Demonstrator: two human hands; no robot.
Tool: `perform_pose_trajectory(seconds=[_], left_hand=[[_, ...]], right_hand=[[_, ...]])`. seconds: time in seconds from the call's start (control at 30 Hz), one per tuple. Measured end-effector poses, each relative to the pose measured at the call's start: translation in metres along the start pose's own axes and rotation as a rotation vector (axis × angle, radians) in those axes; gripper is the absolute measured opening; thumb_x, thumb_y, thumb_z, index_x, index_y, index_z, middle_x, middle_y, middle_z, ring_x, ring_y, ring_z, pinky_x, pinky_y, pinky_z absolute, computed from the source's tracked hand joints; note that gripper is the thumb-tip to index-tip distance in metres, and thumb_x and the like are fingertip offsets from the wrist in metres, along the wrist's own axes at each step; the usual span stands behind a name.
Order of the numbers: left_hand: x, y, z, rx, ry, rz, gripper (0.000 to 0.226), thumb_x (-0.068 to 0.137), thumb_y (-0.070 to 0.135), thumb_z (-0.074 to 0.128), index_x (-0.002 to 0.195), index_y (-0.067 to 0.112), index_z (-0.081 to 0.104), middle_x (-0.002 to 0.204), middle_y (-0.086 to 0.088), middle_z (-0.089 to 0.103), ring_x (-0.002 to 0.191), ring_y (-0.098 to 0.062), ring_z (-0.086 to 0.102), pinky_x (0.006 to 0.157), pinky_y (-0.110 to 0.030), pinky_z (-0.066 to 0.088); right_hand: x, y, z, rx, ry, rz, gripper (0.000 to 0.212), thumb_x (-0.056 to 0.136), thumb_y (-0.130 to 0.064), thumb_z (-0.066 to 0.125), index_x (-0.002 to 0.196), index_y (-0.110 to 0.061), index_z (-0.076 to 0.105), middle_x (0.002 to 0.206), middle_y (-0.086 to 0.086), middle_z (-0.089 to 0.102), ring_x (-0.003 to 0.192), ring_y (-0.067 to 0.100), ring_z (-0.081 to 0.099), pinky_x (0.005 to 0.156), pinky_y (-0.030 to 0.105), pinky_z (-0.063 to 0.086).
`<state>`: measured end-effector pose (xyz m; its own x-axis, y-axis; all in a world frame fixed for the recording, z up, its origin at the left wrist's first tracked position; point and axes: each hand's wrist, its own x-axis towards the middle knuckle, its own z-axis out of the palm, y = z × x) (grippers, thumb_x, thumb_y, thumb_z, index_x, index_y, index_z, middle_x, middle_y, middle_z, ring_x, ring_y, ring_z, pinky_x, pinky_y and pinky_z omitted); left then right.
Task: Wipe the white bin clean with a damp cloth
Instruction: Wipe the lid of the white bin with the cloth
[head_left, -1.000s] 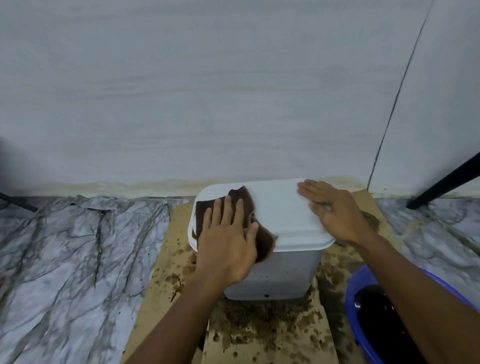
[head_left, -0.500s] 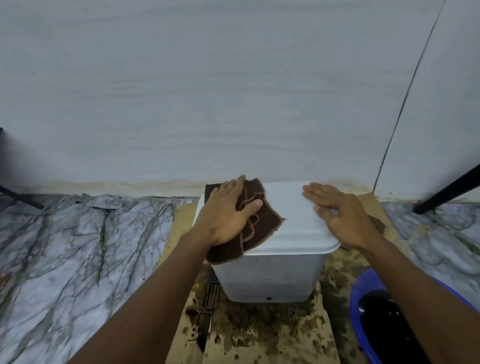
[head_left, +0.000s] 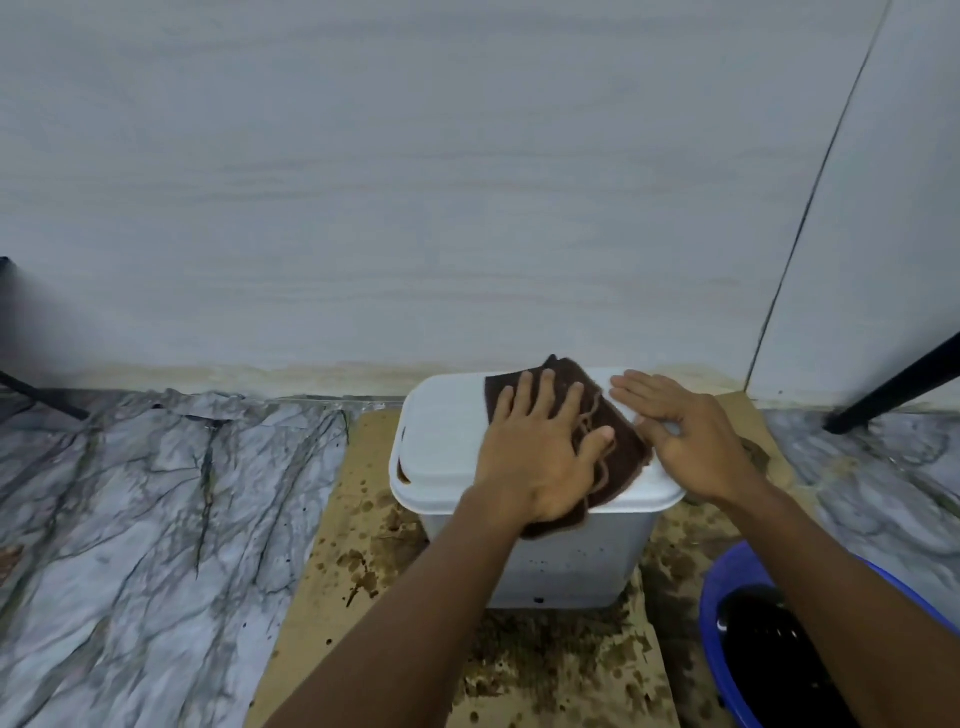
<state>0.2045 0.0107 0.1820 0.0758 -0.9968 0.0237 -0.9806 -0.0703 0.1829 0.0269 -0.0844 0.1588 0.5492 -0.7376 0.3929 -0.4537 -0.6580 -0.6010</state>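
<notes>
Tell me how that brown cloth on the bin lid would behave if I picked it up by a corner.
Probably floppy: the brown cloth wrinkles beside the left hand and droops over the white bin at its front rim. Lifted, it would likely hang limp. If damp, it may cling slightly to the lid.

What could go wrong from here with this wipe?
The brown cloth overhangs the near edge of the lid under the left hand; it may slide onto the stained cardboard and pick up dirt. The right hand lies flat on the lid beside the cloth, so the next stroke may bump it.
</notes>
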Motion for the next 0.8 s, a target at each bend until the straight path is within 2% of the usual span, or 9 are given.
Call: perform_pose_trajectory(seconds=[0.1, 0.17, 0.27, 0.33, 0.4, 0.53, 0.6, 0.73, 0.8], left_hand=[[-0.021, -0.017, 0.001, -0.032, 0.069, 0.039, 0.062, 0.105, 0.059, 0.017, 0.162, 0.033, 0.017, 0.171, 0.0, 0.006, 0.158, -0.017, -0.003, 0.127, -0.035, -0.005], [-0.037, -0.04, 0.001, -0.05, 0.102, 0.003, 0.064, 0.103, 0.064, 0.016, 0.161, 0.037, 0.018, 0.17, 0.003, 0.006, 0.157, -0.015, -0.002, 0.125, -0.032, -0.006], [-0.043, -0.077, -0.006, -0.007, 0.085, -0.166, 0.074, 0.096, 0.074, 0.008, 0.161, 0.038, 0.011, 0.17, 0.004, 0.001, 0.157, -0.017, -0.004, 0.126, -0.038, -0.004], [-0.03, -0.089, -0.013, -0.048, 0.025, -0.296, 0.075, 0.097, 0.073, 0.012, 0.162, 0.036, 0.006, 0.171, -0.001, -0.003, 0.157, -0.021, -0.008, 0.127, -0.043, -0.001], [-0.008, -0.081, -0.017, -0.037, -0.006, -0.334, 0.073, 0.101, 0.067, 0.016, 0.163, 0.031, 0.004, 0.171, -0.008, -0.006, 0.157, -0.027, -0.01, 0.127, -0.045, -0.004], [0.017, -0.027, -0.012, -0.031, -0.021, -0.154, 0.069, 0.104, 0.06, 0.019, 0.163, 0.029, 0.003, 0.17, -0.011, -0.008, 0.157, -0.028, -0.011, 0.127, -0.044, -0.008], [0.006, -0.008, -0.005, -0.013, -0.025, -0.056, 0.067, 0.104, 0.059, 0.016, 0.163, 0.03, 0.003, 0.17, -0.006, -0.009, 0.157, -0.024, -0.013, 0.127, -0.041, -0.009], [-0.034, -0.03, 0.002, -0.016, 0.058, 0.091, 0.064, 0.104, 0.063, 0.014, 0.162, 0.036, 0.007, 0.17, 0.004, -0.006, 0.156, -0.012, -0.013, 0.125, -0.03, -0.013], [-0.044, -0.055, 0.002, 0.017, 0.098, 0.11, 0.07, 0.1, 0.071, 0.014, 0.162, 0.038, 0.008, 0.17, 0.007, -0.005, 0.156, -0.009, -0.012, 0.125, -0.03, -0.011]], right_hand=[[-0.001, -0.001, 0.0, 0.016, -0.001, 0.014, 0.041, 0.093, 0.007, 0.061, 0.128, -0.011, 0.067, 0.135, -0.009, 0.055, 0.136, 0.011, 0.045, 0.121, 0.032, 0.024], [-0.001, -0.002, 0.002, 0.033, -0.011, 0.036, 0.04, 0.094, 0.007, 0.06, 0.129, -0.011, 0.066, 0.136, -0.009, 0.054, 0.137, 0.011, 0.043, 0.121, 0.029, 0.022], [-0.001, -0.004, 0.003, 0.035, -0.015, 0.047, 0.038, 0.095, 0.006, 0.058, 0.13, -0.009, 0.065, 0.136, -0.011, 0.052, 0.137, 0.009, 0.042, 0.119, 0.024, 0.02], [0.0, -0.005, 0.003, 0.021, -0.021, 0.047, 0.038, 0.096, 0.006, 0.057, 0.13, -0.007, 0.065, 0.136, -0.01, 0.052, 0.137, 0.009, 0.041, 0.12, 0.026, 0.02], [0.002, -0.006, 0.003, 0.011, -0.029, 0.058, 0.039, 0.096, 0.006, 0.056, 0.131, -0.008, 0.064, 0.138, -0.007, 0.053, 0.136, 0.008, 0.039, 0.12, 0.026, 0.019], [0.002, -0.004, 0.003, -0.015, -0.019, 0.047, 0.042, 0.095, 0.006, 0.056, 0.132, -0.013, 0.064, 0.138, -0.011, 0.051, 0.135, 0.006, 0.039, 0.119, 0.02, 0.016], [0.002, -0.001, 0.003, -0.02, -0.024, 0.051, 0.042, 0.095, 0.004, 0.057, 0.133, -0.015, 0.064, 0.14, -0.009, 0.052, 0.137, 0.007, 0.038, 0.122, 0.026, 0.017], [0.004, -0.001, -0.002, 0.158, -0.023, 0.14, 0.041, 0.093, 0.005, 0.063, 0.127, -0.017, 0.069, 0.141, -0.005, 0.057, 0.141, 0.011, 0.041, 0.125, 0.034, 0.021], [0.006, -0.004, -0.008, 0.227, -0.054, 0.182, 0.04, 0.091, 0.008, 0.064, 0.123, -0.015, 0.07, 0.134, -0.01, 0.058, 0.138, 0.009, 0.044, 0.125, 0.035, 0.023]])
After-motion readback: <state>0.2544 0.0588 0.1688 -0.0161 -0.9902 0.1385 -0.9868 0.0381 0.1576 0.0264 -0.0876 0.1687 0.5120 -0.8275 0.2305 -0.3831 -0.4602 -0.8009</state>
